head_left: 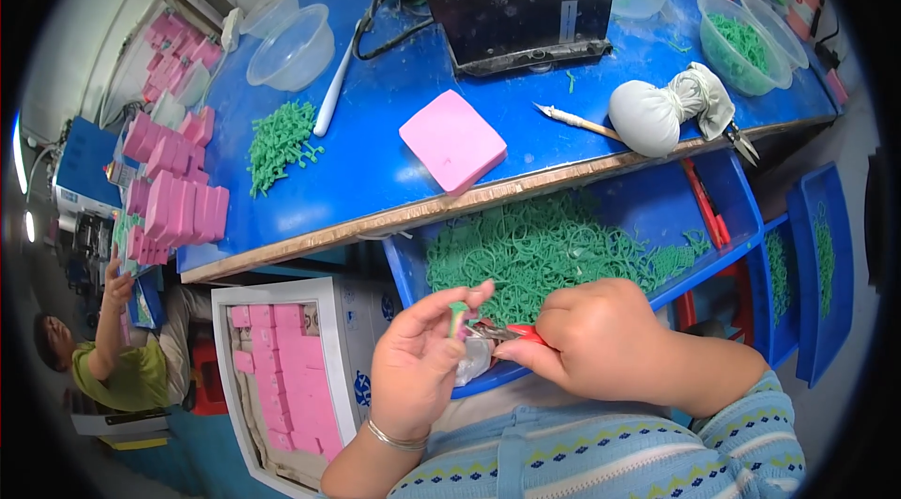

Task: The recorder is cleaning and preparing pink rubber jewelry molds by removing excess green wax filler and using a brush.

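Note:
My left hand (413, 368) pinches a small green piece (458, 319) between thumb and fingers, just above the drawer's front edge. In my closed right hand (601, 335) is a pair of red-handled pliers (516, 334). The metal jaws reach to the green piece; whether they grip it is too small to tell. Below both hands lies a heap of thin green wax-like strands (535, 250) in a blue drawer (657, 199). A clear plastic bag (474, 360) sits beneath my fingers, partly hidden by them.
On the blue table (357, 170) are a pink block (452, 142), green pieces (282, 147), a white tied pouch (648, 114), a pointed knife (574, 120) and plastic bowls (293, 48). Pink blocks fill a white box (343, 349) at left. A person (122, 349) sits beyond.

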Motion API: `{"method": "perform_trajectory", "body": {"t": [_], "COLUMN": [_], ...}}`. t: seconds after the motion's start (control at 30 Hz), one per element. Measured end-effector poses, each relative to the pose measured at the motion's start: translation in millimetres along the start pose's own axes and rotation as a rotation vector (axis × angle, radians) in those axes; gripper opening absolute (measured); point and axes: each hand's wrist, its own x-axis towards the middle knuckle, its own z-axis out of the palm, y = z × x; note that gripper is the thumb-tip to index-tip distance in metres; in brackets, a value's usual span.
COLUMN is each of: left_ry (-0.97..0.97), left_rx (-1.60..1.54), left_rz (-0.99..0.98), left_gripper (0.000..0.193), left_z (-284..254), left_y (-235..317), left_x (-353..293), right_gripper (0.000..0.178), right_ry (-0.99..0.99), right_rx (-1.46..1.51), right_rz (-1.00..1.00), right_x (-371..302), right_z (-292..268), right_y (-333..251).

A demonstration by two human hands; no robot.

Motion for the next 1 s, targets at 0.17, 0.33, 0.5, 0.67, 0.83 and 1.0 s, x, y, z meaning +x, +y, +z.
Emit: {"method": "perform_trajectory", "body": {"t": [0.17,0.33,0.5,0.67,0.83,1.0], "left_ry": [0.138,0.09,0.0,-0.021,0.001,-0.035], "left_rx": [0.08,0.125,-0.163,-0.2,-0.305,-0.478], "left_rz": [0.089,0.051,-0.058,-0.041,-0.073,-0.082], "left_gripper": [0.041,0.047,0.043,0.037,0.032,0.036], "left_z": [-10,-11,-8,-20,-33,-36], "left_y": [17,21,19,21,20,16], "left_x": [0,-3,-8,-8,-6,-5], "right_gripper": [0.033,0.027,0.022,0.021,0.021,0.024], "right_ry": [0.195,0.529,0.488,0.41,0.503,0.366], "right_rx": [-0.048,-0.386,-0.597,-0.678,-0.667,0.022], "right_rz": [-0.024,0.029,0.11,0.137,0.087,-0.332], "right_x": [8,53,90,106,103,59], "right_z": [-16,-32,-27,-26,-25,-21], "right_y": [7,14,34,54,49,-16]}}
